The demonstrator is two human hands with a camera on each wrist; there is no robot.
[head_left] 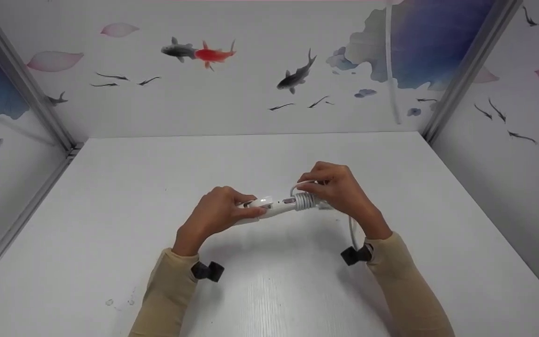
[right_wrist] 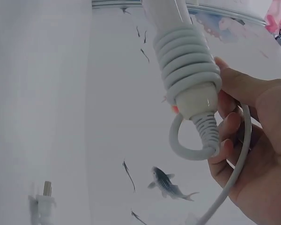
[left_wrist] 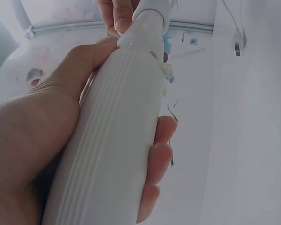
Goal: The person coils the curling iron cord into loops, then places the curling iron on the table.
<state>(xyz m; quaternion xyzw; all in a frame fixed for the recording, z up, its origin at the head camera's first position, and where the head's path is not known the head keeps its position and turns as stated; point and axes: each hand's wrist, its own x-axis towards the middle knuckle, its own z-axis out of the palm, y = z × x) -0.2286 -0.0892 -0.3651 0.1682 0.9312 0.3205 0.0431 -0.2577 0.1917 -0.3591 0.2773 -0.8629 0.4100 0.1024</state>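
Ribbed body [left_wrist: 114,136]: closest to the left wrist camera; it is the thick end of a white handheld appliance, lying within the left palm and raised off the table [head_left: 260,290].
Left hand [head_left: 215,213]: thumb along one side, fingers curled round the other, a firm-looking grip behind the work.
Coil [right_wrist: 187,63]: several close turns of grey-white cord around the appliance's narrow end, beyond the left fingertips and just beside the right ones.
Right hand [head_left: 339,187]: thumb and forefinger pinch a raised bend of the cord [right_wrist: 235,173] just above the coil; how tightly, I cannot tell.
Ridged cord sleeve [right_wrist: 207,129]: out past the coil, near the right fingers, with a small loop bending away from it.
Loose length: runs from the right fingers down past that wrist.
Plug [right_wrist: 45,204]: well apart from the right fingers, beyond the held cord.
Winding: probably the step in hand, partly done, though one moment cannot rule out unwinding.
Next turn: likely calls for the left grip to stay steady while the right fingers carry the cord round, snug against the coil; slack could let turns slip.
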